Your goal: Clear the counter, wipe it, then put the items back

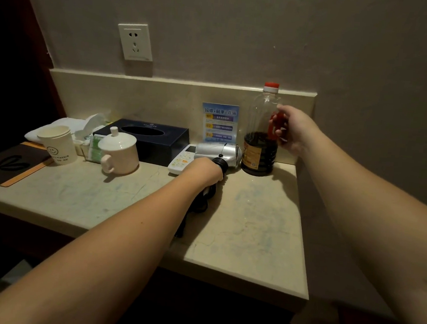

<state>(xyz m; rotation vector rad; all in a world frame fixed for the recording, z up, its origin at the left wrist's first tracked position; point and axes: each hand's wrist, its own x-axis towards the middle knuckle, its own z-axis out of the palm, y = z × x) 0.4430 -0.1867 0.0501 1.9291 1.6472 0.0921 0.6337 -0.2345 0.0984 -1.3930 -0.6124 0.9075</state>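
A beige stone counter [253, 229] runs along the wall. At its back right stands a clear plastic bottle [259, 145] with a red cap and dark liquid in its lower third. My right hand [292, 131] grips the red handle on the bottle's side. A silver hair dryer [221, 151] lies just left of the bottle, and my left hand [204, 170] is wrapped round its black handle. The dryer's black cord [200, 203] trails under my left wrist toward the front edge.
A white remote [182, 159] lies beside the dryer, with a blue notice card [219, 122] behind it. Leftward are a dark tissue box [155, 138], a lidded white mug [120, 152], a paper cup [59, 144], a white towel [57, 125] and a dark tray [10, 163].
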